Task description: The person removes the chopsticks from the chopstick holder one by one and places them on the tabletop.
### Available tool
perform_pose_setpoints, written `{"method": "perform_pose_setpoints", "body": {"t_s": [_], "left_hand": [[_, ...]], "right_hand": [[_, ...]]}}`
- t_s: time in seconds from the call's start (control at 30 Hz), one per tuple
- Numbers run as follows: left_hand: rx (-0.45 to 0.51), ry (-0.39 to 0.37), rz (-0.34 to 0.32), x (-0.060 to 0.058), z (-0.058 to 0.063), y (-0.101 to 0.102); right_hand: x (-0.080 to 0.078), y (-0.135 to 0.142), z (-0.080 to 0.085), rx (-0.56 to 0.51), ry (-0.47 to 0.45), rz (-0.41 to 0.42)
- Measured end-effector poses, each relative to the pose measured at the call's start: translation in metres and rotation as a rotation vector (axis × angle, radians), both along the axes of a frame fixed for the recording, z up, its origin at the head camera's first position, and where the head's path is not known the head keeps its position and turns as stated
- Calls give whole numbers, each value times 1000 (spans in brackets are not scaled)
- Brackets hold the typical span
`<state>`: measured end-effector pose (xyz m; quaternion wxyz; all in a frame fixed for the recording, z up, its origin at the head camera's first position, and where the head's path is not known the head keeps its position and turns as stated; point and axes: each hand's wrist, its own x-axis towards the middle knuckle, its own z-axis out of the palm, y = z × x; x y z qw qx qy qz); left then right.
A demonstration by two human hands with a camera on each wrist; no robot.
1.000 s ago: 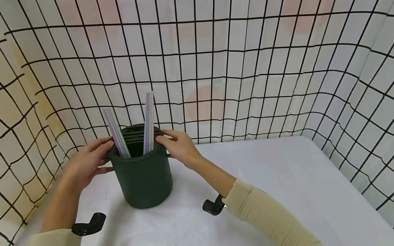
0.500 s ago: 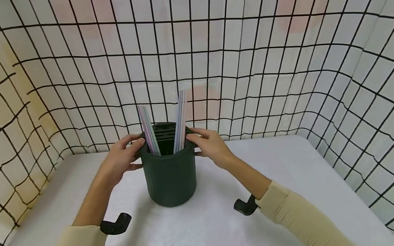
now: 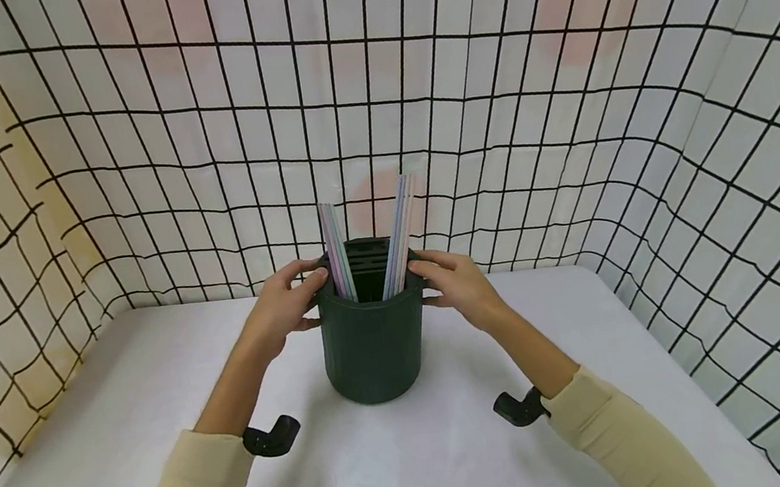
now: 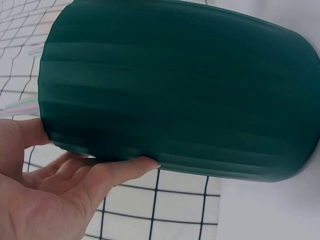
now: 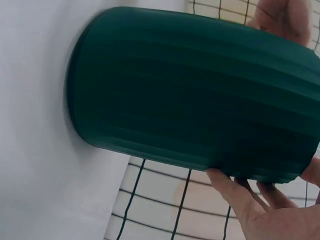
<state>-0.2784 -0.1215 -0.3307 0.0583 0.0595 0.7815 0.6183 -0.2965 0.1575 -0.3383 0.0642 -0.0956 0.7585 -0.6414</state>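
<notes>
A dark green round holder with a slotted black insert stands upright on the white table, near its middle. Two bundles of thin pastel sticks, like straws, poke out of it: a left bundle and a right bundle. My left hand grips the holder's left upper side, thumb at the rim and fingers along the wall. On the opposite side, my right hand holds it the same way. Both wrist views show the ribbed green wall filling most of the picture.
The white tabletop spreads in front of the holder and to both sides. A black wire grid rises behind it and along the left and right, with pale sheeting beyond. Small black devices sit on the wrists.
Both hands have moved the green holder rightward across the table, from the left part toward the middle, their grip unchanged. The shift is smaller in the last half second.
</notes>
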Motion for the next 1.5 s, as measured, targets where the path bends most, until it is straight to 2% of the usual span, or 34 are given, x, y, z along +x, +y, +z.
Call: {"method": "perform_pose_setpoints", "body": {"t_s": [0.5, 0.87, 1.2, 1.5], "left_hand": [[15, 0, 4, -2, 0, 20], [-61, 37, -28, -9, -2, 13], [46, 36, -113, -13, 0, 11], [57, 21, -112, -13, -3, 9]], "right_hand": [[2, 19, 1, -2, 5, 4], [2, 21, -1, 13, 17, 1], [1, 23, -1, 36, 39, 21], [5, 20, -5, 22, 65, -2]]}}
